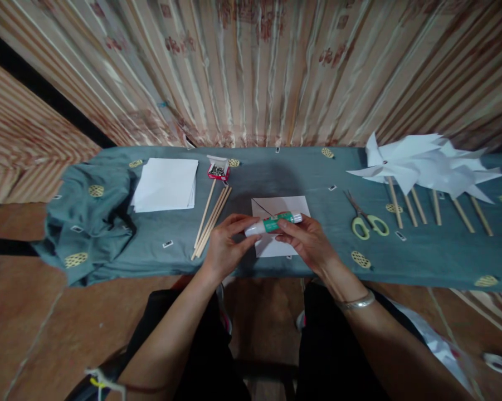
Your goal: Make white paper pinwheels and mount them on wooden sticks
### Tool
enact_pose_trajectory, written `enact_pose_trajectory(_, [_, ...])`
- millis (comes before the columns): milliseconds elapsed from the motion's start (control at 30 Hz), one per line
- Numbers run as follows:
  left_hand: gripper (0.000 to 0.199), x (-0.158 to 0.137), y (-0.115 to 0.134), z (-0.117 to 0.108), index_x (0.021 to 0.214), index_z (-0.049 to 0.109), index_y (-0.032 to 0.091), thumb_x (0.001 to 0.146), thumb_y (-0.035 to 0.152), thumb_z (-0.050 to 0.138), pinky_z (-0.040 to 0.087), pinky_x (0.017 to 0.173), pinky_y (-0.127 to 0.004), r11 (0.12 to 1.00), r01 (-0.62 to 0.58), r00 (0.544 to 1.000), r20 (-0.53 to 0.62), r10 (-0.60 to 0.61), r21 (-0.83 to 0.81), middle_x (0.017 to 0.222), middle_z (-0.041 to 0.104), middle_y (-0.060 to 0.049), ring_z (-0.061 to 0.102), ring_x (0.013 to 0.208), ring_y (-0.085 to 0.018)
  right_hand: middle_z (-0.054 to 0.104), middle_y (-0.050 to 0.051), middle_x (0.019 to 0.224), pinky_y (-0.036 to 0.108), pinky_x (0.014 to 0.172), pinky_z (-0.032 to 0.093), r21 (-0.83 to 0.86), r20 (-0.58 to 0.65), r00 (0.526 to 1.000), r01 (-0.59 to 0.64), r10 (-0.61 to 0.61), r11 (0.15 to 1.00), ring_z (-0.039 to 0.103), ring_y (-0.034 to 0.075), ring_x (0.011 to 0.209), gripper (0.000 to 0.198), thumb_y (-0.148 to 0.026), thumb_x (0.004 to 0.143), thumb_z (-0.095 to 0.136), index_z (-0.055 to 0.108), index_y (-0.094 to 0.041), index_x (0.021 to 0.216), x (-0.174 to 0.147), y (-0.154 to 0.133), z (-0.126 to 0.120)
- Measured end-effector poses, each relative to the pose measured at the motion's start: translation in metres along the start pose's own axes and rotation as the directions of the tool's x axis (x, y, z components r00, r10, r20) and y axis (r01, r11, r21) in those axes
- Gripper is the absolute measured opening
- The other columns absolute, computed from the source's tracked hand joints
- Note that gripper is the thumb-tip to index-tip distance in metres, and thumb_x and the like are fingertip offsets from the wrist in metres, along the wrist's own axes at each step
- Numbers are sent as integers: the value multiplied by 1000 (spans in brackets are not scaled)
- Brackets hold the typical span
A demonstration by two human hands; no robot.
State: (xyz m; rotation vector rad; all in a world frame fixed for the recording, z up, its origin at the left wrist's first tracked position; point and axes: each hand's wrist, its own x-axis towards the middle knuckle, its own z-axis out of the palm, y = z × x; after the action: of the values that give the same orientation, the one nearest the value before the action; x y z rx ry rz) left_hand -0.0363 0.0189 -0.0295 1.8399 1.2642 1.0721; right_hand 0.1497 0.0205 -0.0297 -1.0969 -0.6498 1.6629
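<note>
Currently our left grip (224,245) and right grip (311,239) are clamped on a green-and-white plastic tube (271,224), held between them over a square white paper sheet (271,248), partly hidden; we cannot read the tube's label.

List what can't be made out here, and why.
All in the head view:
- Print on the green-and-white plastic tube: too small and blurred, partly covered by the right hand.
- Middle of the white square paper sheet: behind tube and right hand.
- Exact count of white paper pinwheels: they overlap.
- Small metallic pieces in the red-and-white cardboard box: too small to identify.
- Grey-green patterned tablecloth: right end cut off by frame edge.
</note>
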Motion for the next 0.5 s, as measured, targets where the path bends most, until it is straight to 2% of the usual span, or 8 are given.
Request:
enact_pose_trajectory(333, [21,-6,4,-6,94,76,17,75,23,73,52,74,-28,997,53,999,-6,-54,-52,88,72,-8,66,81,-17,75,-1,75,23,61,53,-61,90,996,1,4,998,70,13,68,34,-41,54,87,72,-22,78,-2,13,12])
enact_pose_trajectory(433, [23,-5,-3,-23,92,76,17,72,27,74,52,72,-27,994,90,991,-98,-95,-59,88,73,-7,66,78,-18,76,1,86,23,62,53,-106,96,995,38,-28,994,71,15,74,37,-43,59,85,72,-24,88,-1,6,9])
enact_pose_trajectory(500, [28,-4,-16,-42,91,76,16,68,31,75,52,69,-27,987,156,955,-251,-160,-34,91,74,-7,66,77,-18,76,2,91,23,62,52,-134,56,995,85,-78,987,71,15,75,37,-43,62,83,72,-24,91,0,-2,2])
